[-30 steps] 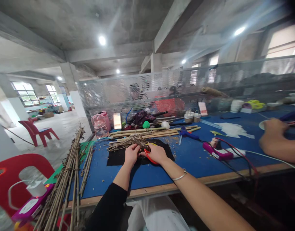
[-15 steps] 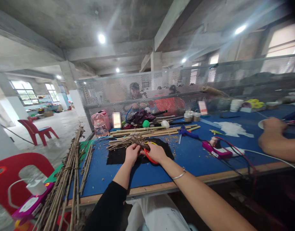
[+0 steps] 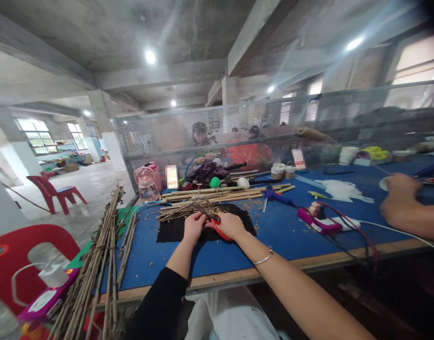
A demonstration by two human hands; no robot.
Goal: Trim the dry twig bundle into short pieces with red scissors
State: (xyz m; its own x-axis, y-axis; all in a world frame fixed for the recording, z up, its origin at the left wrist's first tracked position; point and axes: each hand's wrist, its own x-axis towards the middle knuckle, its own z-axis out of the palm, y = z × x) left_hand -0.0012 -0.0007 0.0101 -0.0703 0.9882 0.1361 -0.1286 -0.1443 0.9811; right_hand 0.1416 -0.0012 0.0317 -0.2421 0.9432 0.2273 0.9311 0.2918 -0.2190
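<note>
My left hand pinches a short brown twig over a black cloth on the blue table. My right hand is closed around cutters with a red handle; their jaws are hidden among fingers and twigs, so I cannot tell their exact kind. The two hands almost meet. Just behind them lies a loose pile of cut twigs, with small chips scattered about.
Long sticks lean in a bundle over the left table edge. A blue glue gun and purple power strip lie right. At far right is another person's arm. Behind stand a pink bag and perforated screen.
The cutters' yellow handle part, seen above my right hand earlier, is now mostly out of sight. My right fingers have closed slightly. Both hands stay in nearly the same place.
</note>
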